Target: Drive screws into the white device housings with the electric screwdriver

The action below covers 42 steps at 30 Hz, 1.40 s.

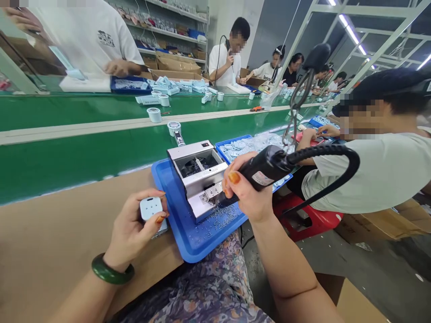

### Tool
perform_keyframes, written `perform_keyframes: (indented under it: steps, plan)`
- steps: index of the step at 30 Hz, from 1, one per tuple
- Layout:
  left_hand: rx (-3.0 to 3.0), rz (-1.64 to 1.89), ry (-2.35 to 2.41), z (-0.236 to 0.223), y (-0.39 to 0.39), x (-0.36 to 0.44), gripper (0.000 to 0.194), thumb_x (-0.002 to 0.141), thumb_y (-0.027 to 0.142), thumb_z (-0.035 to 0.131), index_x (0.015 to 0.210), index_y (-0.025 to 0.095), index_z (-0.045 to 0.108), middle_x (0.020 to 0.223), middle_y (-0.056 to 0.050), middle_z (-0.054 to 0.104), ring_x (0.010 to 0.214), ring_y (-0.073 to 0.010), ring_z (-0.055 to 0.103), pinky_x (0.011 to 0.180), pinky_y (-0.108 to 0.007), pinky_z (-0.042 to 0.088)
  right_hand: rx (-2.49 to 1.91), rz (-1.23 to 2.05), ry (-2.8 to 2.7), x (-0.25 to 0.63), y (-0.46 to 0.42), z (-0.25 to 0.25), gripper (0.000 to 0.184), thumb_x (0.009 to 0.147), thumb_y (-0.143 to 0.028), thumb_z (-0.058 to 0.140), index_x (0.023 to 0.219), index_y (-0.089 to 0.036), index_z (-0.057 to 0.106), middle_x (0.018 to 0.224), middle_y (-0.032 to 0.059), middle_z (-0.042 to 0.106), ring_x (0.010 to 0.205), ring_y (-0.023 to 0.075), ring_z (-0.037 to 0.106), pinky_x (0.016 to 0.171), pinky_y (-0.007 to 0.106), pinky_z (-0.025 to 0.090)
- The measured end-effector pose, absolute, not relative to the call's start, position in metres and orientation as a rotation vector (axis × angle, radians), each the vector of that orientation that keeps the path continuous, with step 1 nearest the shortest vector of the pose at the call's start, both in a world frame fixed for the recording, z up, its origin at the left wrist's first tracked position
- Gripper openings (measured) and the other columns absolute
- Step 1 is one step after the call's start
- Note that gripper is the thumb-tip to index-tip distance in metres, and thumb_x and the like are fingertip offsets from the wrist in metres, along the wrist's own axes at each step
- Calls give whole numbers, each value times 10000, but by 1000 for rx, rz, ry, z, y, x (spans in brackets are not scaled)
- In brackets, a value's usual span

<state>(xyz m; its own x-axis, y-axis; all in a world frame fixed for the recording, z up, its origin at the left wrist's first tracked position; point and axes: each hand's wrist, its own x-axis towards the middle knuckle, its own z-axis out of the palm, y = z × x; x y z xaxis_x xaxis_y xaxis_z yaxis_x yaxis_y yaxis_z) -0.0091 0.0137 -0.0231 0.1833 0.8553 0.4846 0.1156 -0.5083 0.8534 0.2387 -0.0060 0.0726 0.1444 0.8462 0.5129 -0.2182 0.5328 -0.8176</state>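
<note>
My left hand [134, 226] is closed around a small white plastic plug-like part [151, 207], held upright over the brown bench top [50, 237]. A green bangle [111, 271] sits on that wrist. My right hand [247, 193] grips a black electric screwdriver [266, 168] with a thick black cable [333, 152]. Its tip rests at the front outlet of a silver screw feeder box [200, 177]. The feeder stands in a blue tray [188, 233] strewn with several small screws.
A second blue tray [235, 146] of white parts lies behind the feeder. A green conveyor belt [84, 148] carries white round parts. A seated person in a white shirt [377, 170] works close at my right; others sit across the belt. Cardboard boxes stand on the floor.
</note>
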Motion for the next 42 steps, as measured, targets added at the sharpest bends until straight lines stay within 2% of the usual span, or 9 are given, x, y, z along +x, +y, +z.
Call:
perform_keyframes:
  steps: [4, 7, 9, 13, 19, 23, 27, 36, 42]
  plan:
    - [1850, 1351, 981, -22, 10, -7, 319, 972, 488, 726, 1131, 229, 630, 831, -12, 713, 646, -187, 710, 584, -299, 595, -611, 888, -1175, 241, -11, 83, 229, 906, -368, 841, 855, -249, 652, 633, -83, 603, 484, 79, 534, 504, 246, 453]
    - [1971, 1295, 1024, -23, 6, -4, 321, 915, 460, 781, 1105, 224, 675, 892, -34, 746, 700, -197, 728, 653, -307, 602, -573, 880, -1053, 244, -18, 98, 285, 868, -405, 859, 846, -257, 616, 612, -104, 585, 444, 65, 507, 510, 244, 468]
    - [2007, 1266, 1048, -24, 5, -4, 345, 890, 484, 794, 1095, 225, 693, 898, -39, 752, 716, -203, 724, 680, -312, 594, -592, 861, -1014, 245, -23, 107, 344, 834, -440, 871, 814, -257, 581, 606, -108, 577, 422, 61, 477, 505, 254, 475]
    - [1916, 1304, 1032, -27, 9, -8, 367, 924, 535, 753, 1145, 250, 684, 842, -16, 733, 667, -208, 719, 630, -313, 596, -592, 832, -1033, 247, -27, 117, 363, 842, -437, 857, 776, -256, 550, 605, -105, 556, 415, 57, 463, 482, 252, 443]
    - [1880, 1324, 971, -30, 12, -11, 340, 941, 510, 750, 1166, 265, 678, 843, -6, 729, 639, -204, 720, 579, -305, 608, -534, 770, -1044, 247, -13, 99, 264, 870, -387, 849, 830, -242, 631, 666, -85, 639, 455, 52, 535, 519, 238, 458]
    - [1910, 1363, 957, -33, 12, -12, 323, 961, 485, 741, 1169, 246, 674, 842, -4, 721, 644, -184, 718, 583, -275, 606, -479, 721, -1065, 246, -4, 79, 213, 883, -347, 848, 865, -234, 668, 665, -87, 637, 462, 54, 556, 511, 225, 465]
    - [1925, 1370, 926, -33, 11, -13, 325, 971, 486, 741, 1160, 233, 664, 851, -8, 717, 650, -177, 718, 596, -272, 621, -621, 804, -1210, 252, -17, 75, 143, 928, -295, 814, 900, -236, 688, 674, -69, 657, 483, 74, 576, 496, 230, 474]
    - [1949, 1361, 942, -27, 8, -11, 382, 1004, 575, 703, 1137, 221, 647, 879, -21, 723, 663, -167, 716, 611, -278, 623, -561, 695, -1074, 250, -16, 81, 211, 895, -350, 834, 866, -239, 657, 654, -88, 639, 469, 68, 560, 522, 231, 492]
    - [1993, 1377, 909, -27, 9, -11, 327, 1004, 509, 714, 1150, 224, 647, 867, -14, 719, 657, -170, 717, 595, -273, 625, -516, 692, -1117, 240, -9, 71, 160, 931, -299, 816, 903, -242, 669, 661, -88, 633, 495, 68, 573, 532, 230, 484]
